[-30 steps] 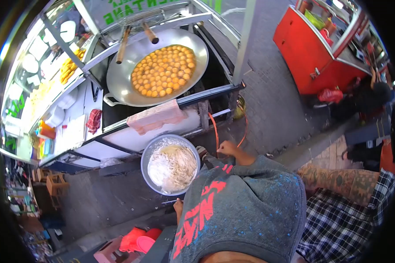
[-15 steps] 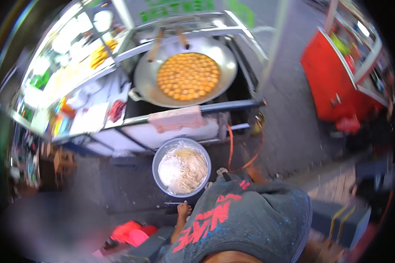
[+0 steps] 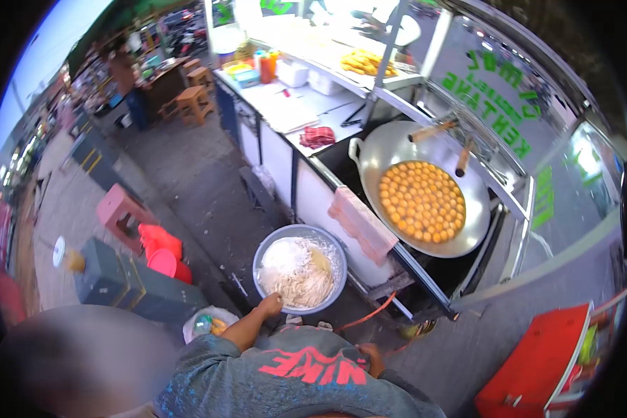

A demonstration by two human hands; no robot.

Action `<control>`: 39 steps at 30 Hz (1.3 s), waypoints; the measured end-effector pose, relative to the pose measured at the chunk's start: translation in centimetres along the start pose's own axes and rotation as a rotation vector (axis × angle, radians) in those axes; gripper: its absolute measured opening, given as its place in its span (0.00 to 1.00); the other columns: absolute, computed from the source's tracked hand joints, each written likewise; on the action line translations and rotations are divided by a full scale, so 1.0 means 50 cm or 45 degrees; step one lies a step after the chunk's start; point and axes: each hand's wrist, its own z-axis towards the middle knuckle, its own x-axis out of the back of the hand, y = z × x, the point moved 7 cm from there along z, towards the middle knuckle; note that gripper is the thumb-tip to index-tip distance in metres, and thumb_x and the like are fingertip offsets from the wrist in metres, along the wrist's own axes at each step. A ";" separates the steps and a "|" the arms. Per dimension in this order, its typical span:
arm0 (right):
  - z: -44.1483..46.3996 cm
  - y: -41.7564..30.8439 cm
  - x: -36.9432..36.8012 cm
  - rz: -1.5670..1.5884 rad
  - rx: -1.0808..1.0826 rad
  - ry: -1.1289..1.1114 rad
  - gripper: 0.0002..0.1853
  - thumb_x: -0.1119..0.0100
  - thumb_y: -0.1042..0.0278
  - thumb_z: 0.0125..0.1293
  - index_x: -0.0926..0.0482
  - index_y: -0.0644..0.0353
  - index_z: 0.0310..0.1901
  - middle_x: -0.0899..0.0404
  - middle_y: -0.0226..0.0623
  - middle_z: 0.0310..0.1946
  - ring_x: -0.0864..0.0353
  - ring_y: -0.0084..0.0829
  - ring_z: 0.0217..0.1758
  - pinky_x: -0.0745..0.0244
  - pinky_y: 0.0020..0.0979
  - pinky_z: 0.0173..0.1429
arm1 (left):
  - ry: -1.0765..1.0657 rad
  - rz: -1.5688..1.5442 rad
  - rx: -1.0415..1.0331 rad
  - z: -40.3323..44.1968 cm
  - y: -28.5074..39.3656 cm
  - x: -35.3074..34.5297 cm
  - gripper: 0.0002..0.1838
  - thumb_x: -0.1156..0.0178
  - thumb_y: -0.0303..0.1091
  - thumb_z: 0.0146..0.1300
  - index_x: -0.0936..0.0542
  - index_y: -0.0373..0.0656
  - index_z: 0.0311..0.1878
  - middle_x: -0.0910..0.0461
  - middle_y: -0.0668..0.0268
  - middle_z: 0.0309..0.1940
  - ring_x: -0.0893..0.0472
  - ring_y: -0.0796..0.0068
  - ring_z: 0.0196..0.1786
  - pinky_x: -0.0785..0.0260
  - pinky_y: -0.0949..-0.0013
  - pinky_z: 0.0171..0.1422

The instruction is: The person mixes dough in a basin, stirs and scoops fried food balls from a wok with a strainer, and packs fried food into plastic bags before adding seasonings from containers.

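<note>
Basin (image 3: 339, 268), left hand (image 3: 272, 304) stretched to its rim, right hand (image 3: 370, 354) farther back, cannot tell if fingers grip

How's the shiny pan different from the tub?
The pan is shiny silver; the tub is bluish grey. The pan holds orange balls; the tub holds white powder and pale strips. The pan sits up in the cart; the tub stands lower, beside it. Both are round and open on top.

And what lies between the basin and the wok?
In the head view, a pink cloth draped over the cart rail lies between basin and wok.
</note>
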 end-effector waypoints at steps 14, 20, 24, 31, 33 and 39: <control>0.171 -0.175 -0.003 -0.679 0.334 -0.068 0.14 0.40 0.57 0.65 0.20 0.61 0.32 0.23 0.36 0.18 0.26 0.27 0.16 0.31 0.32 0.17 | 0.121 0.093 0.356 -0.148 -0.182 -0.124 0.16 0.44 0.39 0.57 0.17 0.45 0.46 0.19 0.50 0.47 0.19 0.51 0.51 0.27 0.54 0.55; 0.180 -0.154 -0.039 -0.976 0.946 -0.060 0.12 0.40 0.60 0.63 0.19 0.62 0.33 0.23 0.36 0.18 0.26 0.27 0.15 0.31 0.32 0.17 | 0.457 -0.145 0.375 -0.251 -0.185 -0.081 0.16 0.44 0.41 0.57 0.19 0.40 0.42 0.18 0.49 0.42 0.19 0.51 0.48 0.28 0.57 0.54; 0.180 -0.144 0.000 -0.686 0.745 -0.020 0.11 0.40 0.61 0.63 0.20 0.61 0.34 0.23 0.36 0.18 0.25 0.26 0.16 0.31 0.31 0.17 | 0.517 -0.255 0.429 -0.282 -0.188 -0.106 0.17 0.43 0.43 0.61 0.20 0.41 0.44 0.19 0.50 0.45 0.21 0.50 0.52 0.30 0.56 0.57; 0.116 -0.141 0.034 -0.428 0.049 -0.034 0.09 0.39 0.64 0.64 0.22 0.61 0.32 0.22 0.35 0.20 0.25 0.25 0.17 0.31 0.29 0.18 | 0.347 -0.181 0.514 -0.276 -0.250 -0.109 0.18 0.43 0.44 0.60 0.20 0.41 0.46 0.19 0.49 0.46 0.21 0.51 0.52 0.30 0.57 0.58; 0.112 -0.141 0.041 -0.405 0.017 0.051 0.10 0.38 0.63 0.63 0.22 0.61 0.31 0.22 0.34 0.20 0.26 0.25 0.17 0.32 0.28 0.18 | 0.355 -0.169 0.442 -0.221 -0.231 -0.082 0.18 0.42 0.44 0.59 0.21 0.41 0.47 0.20 0.48 0.46 0.21 0.51 0.52 0.30 0.56 0.58; 0.126 -0.051 -0.002 -0.668 0.193 -0.048 0.09 0.37 0.65 0.60 0.19 0.62 0.31 0.20 0.33 0.21 0.25 0.24 0.18 0.32 0.28 0.20 | 0.391 -0.130 0.362 -0.171 -0.173 -0.053 0.20 0.42 0.44 0.61 0.23 0.40 0.50 0.19 0.52 0.45 0.20 0.54 0.51 0.29 0.58 0.55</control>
